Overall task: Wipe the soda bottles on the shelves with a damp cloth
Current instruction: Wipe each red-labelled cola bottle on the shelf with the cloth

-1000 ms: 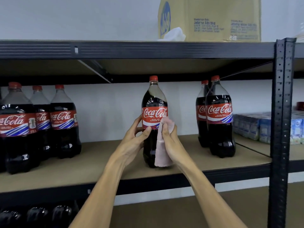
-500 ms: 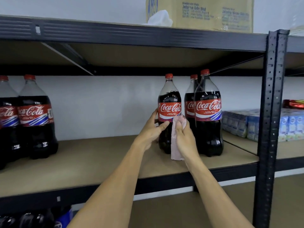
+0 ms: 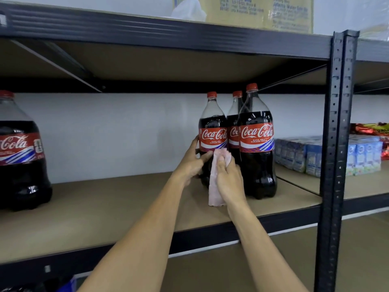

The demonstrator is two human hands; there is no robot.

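A large cola bottle (image 3: 212, 127) with a red cap and red label stands on the brown shelf board (image 3: 105, 207), close against two more cola bottles: one in front on the right (image 3: 257, 144) and one behind (image 3: 235, 125). My left hand (image 3: 192, 163) grips the first bottle's lower body from the left. My right hand (image 3: 228, 178) holds a pale pink cloth (image 3: 214, 186) against the bottle's front, below the label; the cloth hangs down to the shelf.
Another cola bottle (image 3: 19, 152) stands at the far left of the same shelf. A black perforated upright post (image 3: 336, 144) rises on the right. Beyond it sit blue drink-carton packs (image 3: 328, 157). A yellow cardboard box (image 3: 263, 13) rests on the top shelf.
Both hands have carried the bottle rightward along the shelf until it stands against the two bottles on the right. The view has followed to the right, closer to the shelf.
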